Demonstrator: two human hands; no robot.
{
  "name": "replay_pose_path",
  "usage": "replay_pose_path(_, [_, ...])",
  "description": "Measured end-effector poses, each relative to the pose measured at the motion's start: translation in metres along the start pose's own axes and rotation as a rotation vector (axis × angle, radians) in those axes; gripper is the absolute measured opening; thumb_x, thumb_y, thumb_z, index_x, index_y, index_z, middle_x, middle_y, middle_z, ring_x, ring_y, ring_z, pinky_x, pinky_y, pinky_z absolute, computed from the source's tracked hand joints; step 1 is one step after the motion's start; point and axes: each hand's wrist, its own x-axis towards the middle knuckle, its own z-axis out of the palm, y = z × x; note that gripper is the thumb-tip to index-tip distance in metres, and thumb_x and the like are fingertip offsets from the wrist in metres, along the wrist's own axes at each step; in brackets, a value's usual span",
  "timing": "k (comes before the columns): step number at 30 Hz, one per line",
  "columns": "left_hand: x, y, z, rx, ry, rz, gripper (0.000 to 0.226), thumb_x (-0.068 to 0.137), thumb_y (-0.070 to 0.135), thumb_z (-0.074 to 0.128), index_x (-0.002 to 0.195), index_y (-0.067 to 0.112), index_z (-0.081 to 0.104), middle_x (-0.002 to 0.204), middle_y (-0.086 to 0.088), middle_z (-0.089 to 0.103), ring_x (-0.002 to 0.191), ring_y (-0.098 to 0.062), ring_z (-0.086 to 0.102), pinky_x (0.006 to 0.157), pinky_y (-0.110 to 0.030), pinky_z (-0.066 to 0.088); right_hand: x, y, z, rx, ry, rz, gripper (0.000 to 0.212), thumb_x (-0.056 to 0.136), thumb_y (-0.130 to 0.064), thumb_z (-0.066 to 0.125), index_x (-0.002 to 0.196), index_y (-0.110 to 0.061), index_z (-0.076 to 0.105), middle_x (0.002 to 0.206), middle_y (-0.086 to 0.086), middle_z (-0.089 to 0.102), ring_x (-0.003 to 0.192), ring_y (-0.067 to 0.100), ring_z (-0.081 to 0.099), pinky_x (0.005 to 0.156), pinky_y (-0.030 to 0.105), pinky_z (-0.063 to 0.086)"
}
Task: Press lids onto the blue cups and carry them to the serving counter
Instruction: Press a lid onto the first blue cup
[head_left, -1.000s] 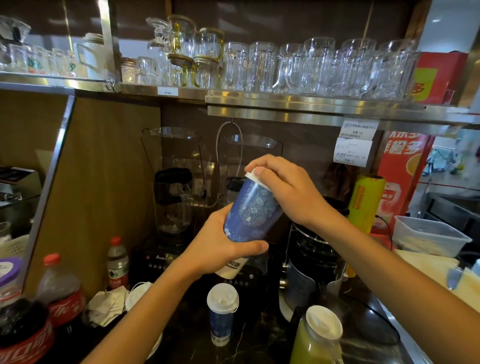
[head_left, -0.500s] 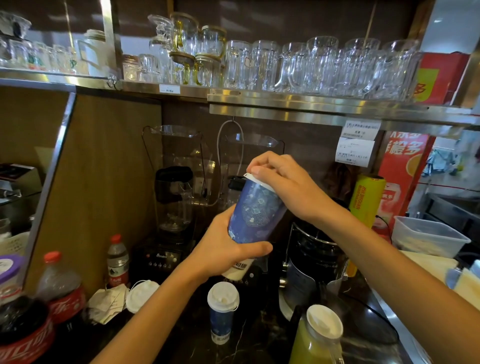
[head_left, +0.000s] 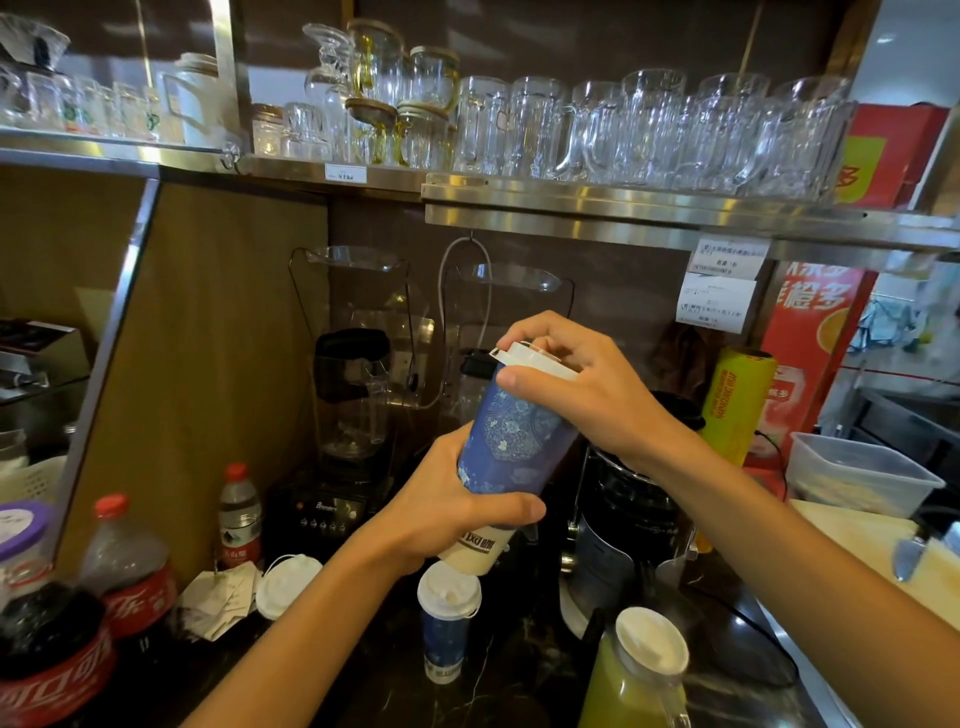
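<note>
I hold a tall blue patterned cup (head_left: 511, 441) in the air, tilted to the right. My left hand (head_left: 452, 509) wraps its lower part. My right hand (head_left: 582, 384) grips the white lid (head_left: 530, 357) on the cup's rim, thumb on the near side. Below, a smaller blue cup (head_left: 445, 631) with a white lid on it stands on the dark counter. A loose white lid (head_left: 287, 584) lies on the counter to its left.
Blenders (head_left: 353, 395) and a black machine (head_left: 631, 514) stand behind the cups. Cola bottles (head_left: 132, 571) and a water bottle (head_left: 240, 512) are at left. A green juice jug (head_left: 641, 680) is at the front right. A steel shelf (head_left: 597, 205) of glasses hangs overhead.
The cup has stayed in both hands at about the same height. My right hand has shifted on the lid, which now shows more fully on the rim.
</note>
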Motion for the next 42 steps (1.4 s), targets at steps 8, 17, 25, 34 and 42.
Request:
replay_pose_path(8, [0.001,0.001,0.002,-0.125,-0.080,-0.058,0.050,0.070,0.024,0.083,0.112,0.006,0.064,0.092,-0.010,0.071,0.077,-0.022,0.072,0.072,-0.030,0.060,0.001,-0.003,-0.009,0.064,-0.121,-0.017,0.032,0.086,-0.043,0.074,0.115,-0.031,0.069,0.097,-0.013,0.068,0.090,0.008,0.065,0.079,0.027,0.050])
replay_pose_path(17, [0.001,-0.002,0.005,-0.121,-0.046,-0.044,0.050,0.067,0.024,0.083,0.108,0.003,0.064,0.089,-0.011,0.070,0.076,-0.023,0.071,0.072,-0.031,0.060,-0.007,-0.004,-0.001,0.003,0.005,-0.012,0.020,0.088,-0.046,0.074,0.107,-0.042,0.072,0.099,-0.012,0.070,0.085,0.000,0.067,0.072,0.017,0.052])
replay_pose_path(25, [-0.005,-0.005,0.010,-0.476,-0.366,-0.112,0.047,0.071,0.031,0.090,0.111,0.015,0.070,0.090,-0.007,0.070,0.073,-0.019,0.069,0.072,-0.031,0.058,-0.016,-0.011,-0.006,0.205,-0.117,-0.144,0.022,0.083,-0.039,0.073,0.105,-0.043,0.073,0.120,0.008,0.071,0.104,0.036,0.066,0.080,0.036,0.055])
replay_pose_path(34, [-0.010,-0.016,0.012,-0.235,-0.148,-0.062,0.036,0.077,0.024,0.073,0.113,0.025,0.072,0.097,-0.008,0.075,0.081,-0.024,0.075,0.076,-0.034,0.060,-0.022,0.004,-0.007,0.095,-0.132,-0.158,0.027,0.095,-0.028,0.074,0.121,-0.036,0.071,0.125,-0.012,0.071,0.106,0.004,0.069,0.080,0.018,0.055])
replay_pose_path(42, [-0.018,-0.041,0.012,-0.023,0.138,-0.069,0.074,0.067,0.041,0.086,0.132,0.018,0.057,0.116,-0.011,0.074,0.105,-0.028,0.074,0.088,-0.037,0.061,-0.042,0.025,-0.012,-0.248,-0.020,-0.173,0.041,0.095,-0.045,0.069,0.135,-0.033,0.070,0.133,-0.016,0.070,0.119,0.006,0.069,0.091,0.037,0.060])
